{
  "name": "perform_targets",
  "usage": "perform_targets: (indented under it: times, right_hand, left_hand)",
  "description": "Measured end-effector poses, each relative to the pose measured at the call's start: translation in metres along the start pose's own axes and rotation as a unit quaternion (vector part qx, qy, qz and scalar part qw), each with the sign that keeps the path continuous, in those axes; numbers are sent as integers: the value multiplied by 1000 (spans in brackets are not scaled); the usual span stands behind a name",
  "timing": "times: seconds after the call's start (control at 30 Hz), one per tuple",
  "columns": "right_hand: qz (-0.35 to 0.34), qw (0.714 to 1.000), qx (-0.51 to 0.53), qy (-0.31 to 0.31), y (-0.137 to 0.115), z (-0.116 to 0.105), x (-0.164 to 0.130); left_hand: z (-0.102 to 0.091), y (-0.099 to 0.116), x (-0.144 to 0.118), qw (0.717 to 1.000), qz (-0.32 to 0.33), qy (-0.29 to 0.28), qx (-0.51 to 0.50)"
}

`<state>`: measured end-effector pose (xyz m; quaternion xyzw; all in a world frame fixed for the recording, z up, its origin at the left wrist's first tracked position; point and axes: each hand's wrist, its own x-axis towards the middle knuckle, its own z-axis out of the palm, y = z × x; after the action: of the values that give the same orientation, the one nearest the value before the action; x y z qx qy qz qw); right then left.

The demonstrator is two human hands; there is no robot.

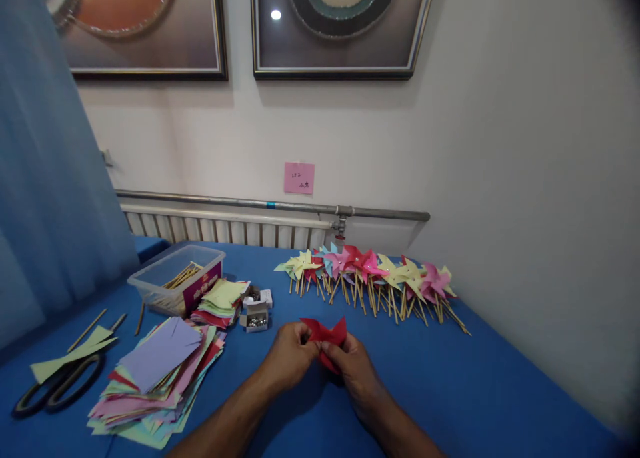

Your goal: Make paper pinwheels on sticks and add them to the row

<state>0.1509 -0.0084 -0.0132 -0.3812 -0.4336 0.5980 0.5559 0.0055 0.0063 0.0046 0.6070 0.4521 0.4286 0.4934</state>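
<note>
Blue table [450, 391] against white wall; left hand [293, 351] and right hand [353, 365] together, both pinching red paper pinwheel [327, 338]; finished pinwheels [375, 275] behind.

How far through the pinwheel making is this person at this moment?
Done: a long row of finished pinwheels on sticks lies along the back of the blue table. In hand: the left hand and right hand fold a red paper pinwheel, no stick on it yet. Left: a big stack of cut paper squares and sticks in the plastic bin.
</note>
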Motion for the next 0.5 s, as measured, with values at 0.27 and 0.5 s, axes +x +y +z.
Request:
perform_targets:
  times: [0.27, 0.5]
  right_hand:
    - [-7, 999, -26, 27, 6, -4, 6]
    - [1, 999, -26, 22, 7, -6, 6]
  left_hand:
    - [0, -2, 1, 1000, -6, 4, -7]
    - [-1, -4, 1, 1000, 5, -1, -1]
